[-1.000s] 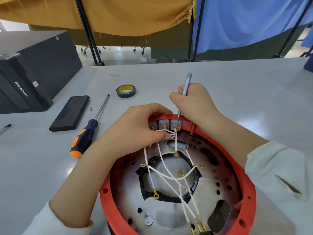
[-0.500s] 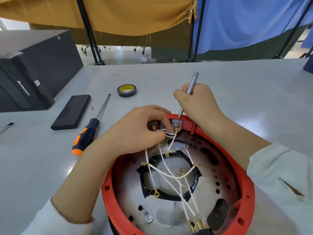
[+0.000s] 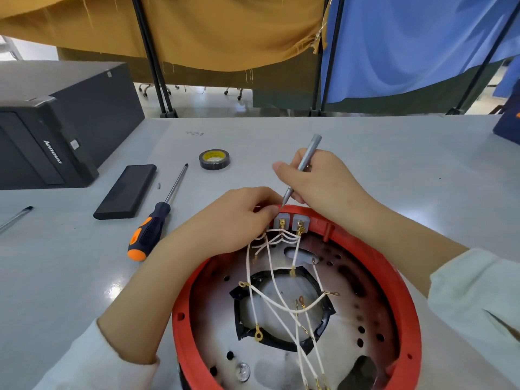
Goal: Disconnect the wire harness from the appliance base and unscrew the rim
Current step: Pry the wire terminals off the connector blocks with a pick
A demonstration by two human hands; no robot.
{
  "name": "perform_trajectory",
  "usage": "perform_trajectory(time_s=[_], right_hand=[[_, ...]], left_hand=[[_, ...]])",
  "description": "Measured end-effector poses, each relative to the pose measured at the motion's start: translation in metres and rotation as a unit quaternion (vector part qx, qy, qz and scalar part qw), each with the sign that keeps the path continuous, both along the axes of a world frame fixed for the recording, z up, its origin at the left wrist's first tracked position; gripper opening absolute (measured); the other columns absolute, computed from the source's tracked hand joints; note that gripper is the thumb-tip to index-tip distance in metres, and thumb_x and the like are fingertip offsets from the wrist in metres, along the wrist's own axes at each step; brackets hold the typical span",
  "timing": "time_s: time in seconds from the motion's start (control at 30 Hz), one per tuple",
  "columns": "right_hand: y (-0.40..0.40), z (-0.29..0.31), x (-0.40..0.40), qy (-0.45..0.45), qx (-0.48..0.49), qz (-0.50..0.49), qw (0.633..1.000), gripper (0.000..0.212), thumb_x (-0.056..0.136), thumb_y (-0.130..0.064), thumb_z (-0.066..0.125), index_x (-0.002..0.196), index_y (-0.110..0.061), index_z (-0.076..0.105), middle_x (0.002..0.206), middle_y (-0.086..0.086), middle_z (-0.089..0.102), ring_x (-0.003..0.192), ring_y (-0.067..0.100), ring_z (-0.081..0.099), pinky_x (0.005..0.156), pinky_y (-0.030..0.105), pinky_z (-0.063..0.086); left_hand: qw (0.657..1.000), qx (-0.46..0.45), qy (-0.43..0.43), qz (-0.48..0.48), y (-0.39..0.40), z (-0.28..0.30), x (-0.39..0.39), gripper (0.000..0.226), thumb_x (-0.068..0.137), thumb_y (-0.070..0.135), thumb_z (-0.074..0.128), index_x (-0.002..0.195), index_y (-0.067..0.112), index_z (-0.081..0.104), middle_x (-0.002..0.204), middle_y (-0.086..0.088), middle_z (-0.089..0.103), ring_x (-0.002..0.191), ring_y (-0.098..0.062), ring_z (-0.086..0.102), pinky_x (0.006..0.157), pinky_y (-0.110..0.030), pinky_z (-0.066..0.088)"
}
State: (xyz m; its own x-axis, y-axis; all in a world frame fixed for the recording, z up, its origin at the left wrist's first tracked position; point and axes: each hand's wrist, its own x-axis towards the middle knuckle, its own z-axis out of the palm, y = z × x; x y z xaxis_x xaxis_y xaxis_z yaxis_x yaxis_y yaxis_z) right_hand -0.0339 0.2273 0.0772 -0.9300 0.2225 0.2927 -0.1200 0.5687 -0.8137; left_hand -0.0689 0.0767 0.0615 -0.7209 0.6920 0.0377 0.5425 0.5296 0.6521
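Observation:
A round appliance base with a red rim [image 3: 405, 299] lies upside down on the table in front of me. White harness wires [image 3: 270, 294] with brass ring terminals cross its metal floor and run up to grey terminal blocks [image 3: 292, 222] at the far rim. My left hand [image 3: 233, 220] pinches the wires at the leftmost block. My right hand [image 3: 323, 181] holds a thin silver screwdriver [image 3: 305, 161] tilted, its tip down at the rim beside my left fingertips.
An orange and black screwdriver [image 3: 153, 226] lies left of the base, with a flat black case [image 3: 126, 191] and a tiny screw beside it. A roll of black tape [image 3: 214, 159] sits farther back. A black computer tower [image 3: 56, 122] stands at far left.
The silver screwdriver's tip has shifted left from the right terminal block to the spot by my left fingers. My left hand has slid left and uncovered two blocks.

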Motion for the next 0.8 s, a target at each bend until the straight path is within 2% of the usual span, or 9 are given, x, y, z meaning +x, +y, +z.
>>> perform_trajectory(time_s=[0.07, 0.2, 0.27, 0.4, 0.67, 0.8], right_hand=[[-0.004, -0.004, -0.001, 0.015, 0.024, 0.001, 1.000, 0.038, 0.086, -0.030, 0.064, 0.059, -0.012, 0.043, 0.048, -0.002, 0.044, 0.043, 0.008, 0.041, 0.047, 0.023, 0.037], [-0.007, -0.014, -0.001, 0.070, 0.054, 0.013, 0.996, 0.045, 0.084, -0.026, 0.065, 0.052, -0.017, 0.035, 0.040, -0.010, 0.036, 0.043, 0.007, 0.037, 0.046, 0.017, 0.032], [-0.005, -0.018, 0.000, 0.097, 0.053, 0.013, 0.994, 0.044, 0.086, -0.020, 0.061, 0.053, -0.019, 0.032, 0.043, -0.011, 0.038, 0.044, 0.006, 0.037, 0.046, 0.016, 0.030], [-0.003, -0.024, 0.002, 0.143, 0.053, 0.007, 0.988, 0.045, 0.090, -0.017, 0.055, 0.055, -0.021, 0.027, 0.046, -0.012, 0.037, 0.045, 0.006, 0.036, 0.047, 0.014, 0.030], [-0.006, -0.026, 0.004, 0.169, 0.096, 0.022, 0.981, 0.044, 0.091, -0.020, 0.051, 0.057, -0.027, 0.026, 0.049, -0.012, 0.039, 0.047, 0.008, 0.038, 0.048, 0.015, 0.030], [-0.007, -0.027, 0.005, 0.172, 0.117, 0.021, 0.978, 0.041, 0.091, -0.024, 0.049, 0.058, -0.028, 0.025, 0.050, -0.013, 0.039, 0.047, 0.009, 0.037, 0.048, 0.017, 0.028]], left_hand=[[1.000, 0.009, -0.005, -0.007, -0.003, 0.000, 0.000, 0.022, 0.096, 0.026, 0.046, 0.101, 0.042, 0.060, 0.072, 0.023, 0.060, 0.063, 0.010, 0.053, 0.060, -0.008, 0.038], [0.999, 0.033, -0.017, -0.022, -0.007, -0.003, -0.002, 0.033, 0.097, 0.023, 0.046, 0.094, 0.055, 0.054, 0.066, 0.022, 0.061, 0.054, 0.005, 0.049, 0.056, -0.010, 0.037], [0.999, 0.039, -0.016, -0.026, -0.007, -0.004, -0.002, 0.031, 0.098, 0.020, 0.045, 0.101, 0.048, 0.057, 0.056, 0.028, 0.056, 0.048, 0.008, 0.047, 0.048, -0.006, 0.033], [0.999, 0.043, -0.017, -0.018, -0.006, -0.006, -0.002, 0.029, 0.098, 0.018, 0.045, 0.105, 0.040, 0.061, 0.059, 0.035, 0.056, 0.053, 0.013, 0.050, 0.052, -0.003, 0.034], [0.998, 0.049, -0.026, -0.012, -0.006, -0.007, -0.002, 0.029, 0.098, 0.019, 0.044, 0.113, 0.036, 0.062, 0.047, 0.023, 0.051, 0.042, 0.003, 0.042, 0.045, -0.008, 0.031], [0.998, 0.055, -0.033, -0.003, -0.007, -0.008, -0.001, 0.029, 0.098, 0.020, 0.046, 0.115, 0.035, 0.064, 0.059, 0.019, 0.057, 0.051, 0.003, 0.046, 0.054, -0.012, 0.037]])
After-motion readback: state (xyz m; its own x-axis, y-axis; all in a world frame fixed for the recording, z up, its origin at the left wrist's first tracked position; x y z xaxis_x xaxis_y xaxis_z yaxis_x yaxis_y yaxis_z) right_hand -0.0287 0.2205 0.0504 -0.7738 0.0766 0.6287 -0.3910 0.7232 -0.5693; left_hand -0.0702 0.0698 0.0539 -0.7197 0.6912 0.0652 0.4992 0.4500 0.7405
